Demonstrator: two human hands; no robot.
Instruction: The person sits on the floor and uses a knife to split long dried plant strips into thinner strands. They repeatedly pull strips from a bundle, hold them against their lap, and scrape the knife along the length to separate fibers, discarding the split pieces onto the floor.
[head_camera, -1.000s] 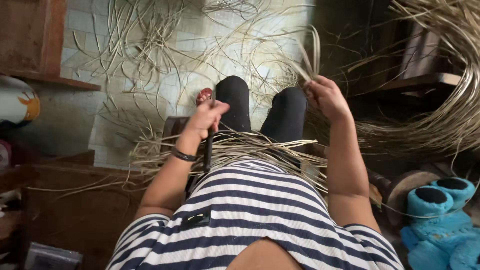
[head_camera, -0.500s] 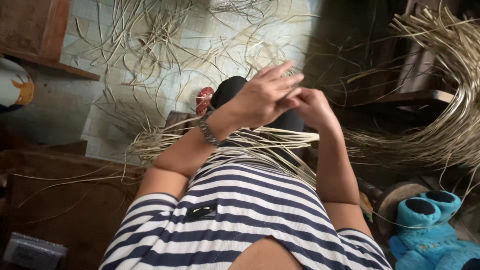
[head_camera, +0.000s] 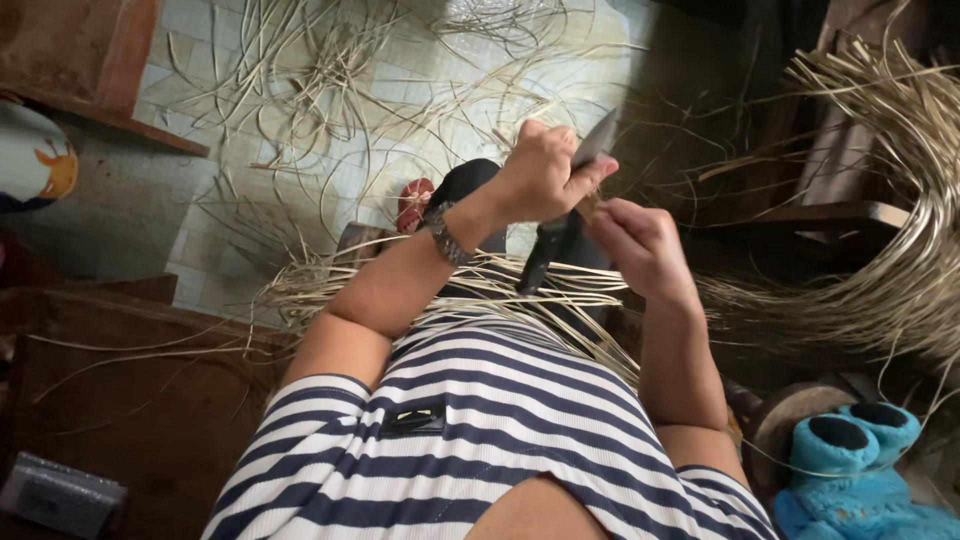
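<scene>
A striped shirt (head_camera: 480, 440) fills the near view, with a bundle of cane strips (head_camera: 480, 290) lying across the lap, close to the hands. Above it, the left hand (head_camera: 540, 175) closes its fingers around a knife (head_camera: 560, 225), dark handle down and blade up, thumb pressing near the blade as if to steady it. The right hand (head_camera: 640, 245) pinches a thin strip against the blade. Farther off, loose strips (head_camera: 330, 90) litter the tiled floor (head_camera: 180, 200).
</scene>
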